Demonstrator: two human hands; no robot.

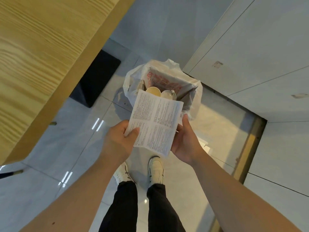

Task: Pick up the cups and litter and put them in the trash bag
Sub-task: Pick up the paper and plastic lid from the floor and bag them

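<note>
My left hand (124,138) pinches the near-left corner of a printed paper sheet (154,122), thumb on top, fingers underneath. My right hand (184,141) cradles the sheet's right edge, thumb up along the side, palm and fingers below. Both hands are grasping the same sheet; it is flat, creased into quarters, not crumpled.

Step in hand, as I read it: disposing of a piece of litter. The sheet sits above and just short of the trash bag (129,81), its far edge overlapping the bag's near rim in the view.

Next move, my estimate: push the sheet forward over the opening and let go with both hands, or fold or crumple it first. Flat, it's wide against the free space left in the bag, so it could catch on the rim or lie across the top.

Bag contents:
- white plastic bag, mouth open, standing on the tiled floor (66,124)
- cardboard box (164,82) with red print, filling the far side
- two cups on the near side: a cream-coloured one (153,92), open end up, and a white or clear one (168,94) just beside it, touching or nearly so
- anything under the cups: hidden, can't tell

A wooden table (38,52) is at my left; no litter visible on the part in view. My shoes are well short of the bag.
</note>
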